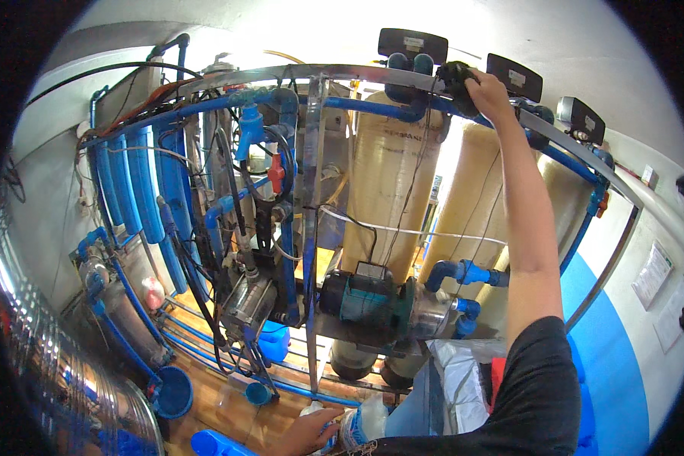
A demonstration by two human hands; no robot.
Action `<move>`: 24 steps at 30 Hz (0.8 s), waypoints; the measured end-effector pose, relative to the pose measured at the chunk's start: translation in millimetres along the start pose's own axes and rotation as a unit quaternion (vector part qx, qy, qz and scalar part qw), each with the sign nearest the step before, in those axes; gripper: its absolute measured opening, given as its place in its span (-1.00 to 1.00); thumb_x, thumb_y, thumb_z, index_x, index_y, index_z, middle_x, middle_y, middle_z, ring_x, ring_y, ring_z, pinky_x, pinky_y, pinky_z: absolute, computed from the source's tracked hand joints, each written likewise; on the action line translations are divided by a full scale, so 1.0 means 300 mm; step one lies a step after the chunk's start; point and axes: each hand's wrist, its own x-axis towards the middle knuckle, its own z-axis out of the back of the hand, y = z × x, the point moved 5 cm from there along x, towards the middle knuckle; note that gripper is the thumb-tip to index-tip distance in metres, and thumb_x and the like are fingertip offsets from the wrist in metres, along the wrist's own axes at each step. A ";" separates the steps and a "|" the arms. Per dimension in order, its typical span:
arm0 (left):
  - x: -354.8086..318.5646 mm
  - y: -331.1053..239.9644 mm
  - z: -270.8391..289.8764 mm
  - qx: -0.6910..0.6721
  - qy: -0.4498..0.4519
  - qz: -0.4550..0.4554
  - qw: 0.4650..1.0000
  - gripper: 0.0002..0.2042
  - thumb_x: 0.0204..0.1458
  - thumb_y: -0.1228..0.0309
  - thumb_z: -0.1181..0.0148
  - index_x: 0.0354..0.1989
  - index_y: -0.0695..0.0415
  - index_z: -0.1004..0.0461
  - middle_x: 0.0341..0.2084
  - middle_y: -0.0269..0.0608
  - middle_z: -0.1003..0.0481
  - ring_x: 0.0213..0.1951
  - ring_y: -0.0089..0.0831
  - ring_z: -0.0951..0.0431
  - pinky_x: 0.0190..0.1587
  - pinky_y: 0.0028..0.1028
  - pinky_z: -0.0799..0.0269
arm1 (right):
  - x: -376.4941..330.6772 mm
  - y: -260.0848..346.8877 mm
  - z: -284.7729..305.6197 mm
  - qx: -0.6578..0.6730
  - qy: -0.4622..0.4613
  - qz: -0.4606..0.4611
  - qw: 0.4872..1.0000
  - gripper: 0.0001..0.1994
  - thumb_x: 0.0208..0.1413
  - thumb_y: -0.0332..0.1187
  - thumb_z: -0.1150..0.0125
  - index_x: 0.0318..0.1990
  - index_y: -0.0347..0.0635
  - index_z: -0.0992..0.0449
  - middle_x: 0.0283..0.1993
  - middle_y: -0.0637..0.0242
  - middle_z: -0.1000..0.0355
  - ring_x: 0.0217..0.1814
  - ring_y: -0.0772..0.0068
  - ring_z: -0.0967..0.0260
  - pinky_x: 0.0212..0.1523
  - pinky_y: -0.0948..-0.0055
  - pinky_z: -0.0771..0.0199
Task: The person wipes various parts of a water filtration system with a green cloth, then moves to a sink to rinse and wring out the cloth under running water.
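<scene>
Black knob: we see a dark round fitting [454, 76] on top of the curved steel frame rail [342, 71], just right of the middle tank's black control head [413, 44].
Right hand: our right hand [488, 87] reaches up and closes its fingers over the knob's right side, curled around it rather than spread.
Left hand: our left hand [309, 433] sits far below the rail, fingers bent around the neck of a clear plastic bottle [361, 425]; how tightly it holds we cannot tell.
Below the rail: three tall beige tanks [391, 175] stand under it, with blue pipes [372, 106] just beneath and a teal pump [365, 296] lower down.
Risk: we judge the reach long and the arm fully stretched, so the hand could slip off the knob; a forced turn might strain the thin cables hanging just under the rail.
Second risk: with our attention up at the rail, the bottle could tip unnoticed.
Axis: the knob looks squat, its axis roughly upright from the rail, top pointing to the ceiling; fisheye bending makes the exact tilt unclear.
</scene>
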 end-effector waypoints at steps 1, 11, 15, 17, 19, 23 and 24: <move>-0.005 0.004 -0.008 -0.008 0.001 0.002 1.000 -0.64 0.12 0.29 -0.07 0.09 0.09 -0.36 -0.13 0.08 -0.49 -0.11 0.00 -0.50 -0.06 -0.21 -0.41 | -0.008 -0.004 0.019 -0.033 -0.038 0.045 0.998 -0.66 -0.13 -0.42 -0.09 -0.12 -0.17 -0.54 -0.18 0.00 -0.49 -0.11 0.01 -0.44 0.03 0.16 -0.35; -0.056 0.015 -0.019 -0.020 0.004 0.020 1.000 -0.67 0.13 0.34 -0.06 0.06 0.14 -0.38 -0.13 0.10 -0.48 -0.09 0.04 -0.49 -0.07 -0.19 -0.41 | -0.434 0.019 -0.247 -0.202 -0.248 0.053 0.946 -0.68 -0.15 -0.45 -0.15 -0.15 -0.30 -0.37 0.19 -0.28 -0.16 0.30 -0.47 0.05 0.26 -0.26 0.04; -0.031 0.004 -0.025 -0.060 -0.001 0.022 0.998 -0.68 0.12 0.36 -0.05 0.06 0.12 -0.38 -0.13 0.09 -0.49 -0.09 0.03 -0.49 -0.07 -0.19 -0.41 | -0.421 -0.040 -0.340 -0.177 -0.203 0.050 0.962 -0.71 -0.06 -0.47 -0.04 -0.11 -0.18 -0.41 0.14 -0.26 -0.22 0.28 -0.41 0.01 0.26 -0.31 0.08; -0.009 -0.004 -0.032 -0.047 0.000 0.007 0.999 -0.68 0.13 0.35 -0.04 0.06 0.11 -0.39 -0.13 0.08 -0.48 -0.09 0.02 -0.49 -0.06 -0.20 -0.42 | -0.426 -0.066 -0.332 -0.207 -0.131 0.119 0.962 -0.71 -0.03 -0.45 -0.01 -0.09 -0.14 -0.43 0.13 -0.18 -0.25 0.29 -0.30 -0.02 0.27 -0.31 0.09; 0.013 -0.008 -0.043 -0.031 0.000 -0.005 1.000 -0.68 0.13 0.34 -0.04 0.06 0.10 -0.39 -0.11 0.06 -0.48 -0.09 0.01 -0.50 -0.06 -0.20 -0.42 | -0.432 -0.093 -0.337 -0.262 0.028 0.191 0.946 -0.69 -0.01 -0.41 0.00 -0.06 -0.11 -0.44 0.14 -0.09 -0.28 0.31 -0.17 -0.05 0.27 -0.30 0.10; 0.054 -0.002 -0.055 0.001 0.024 -0.019 1.000 -0.67 0.14 0.31 -0.01 0.08 0.10 -0.37 -0.08 0.03 -0.47 -0.06 -0.02 -0.49 -0.02 -0.21 -0.41 | -0.374 -0.183 -0.219 -0.127 -0.142 -0.081 0.978 -0.61 -0.01 -0.33 -0.09 0.03 -0.13 -0.41 0.10 -0.04 -0.32 0.23 -0.10 -0.15 0.32 0.02 0.01; 0.061 0.000 -0.055 -0.004 0.026 -0.021 0.999 -0.66 0.15 0.30 -0.01 0.08 0.10 -0.37 -0.07 0.03 -0.47 -0.05 -0.02 -0.48 -0.01 -0.21 -0.40 | -0.362 -0.154 -0.209 -0.164 -0.224 -0.048 0.959 -0.53 -0.03 -0.37 -0.09 0.11 -0.19 -0.35 0.08 -0.13 -0.33 0.08 -0.14 -0.29 0.20 0.07 -0.19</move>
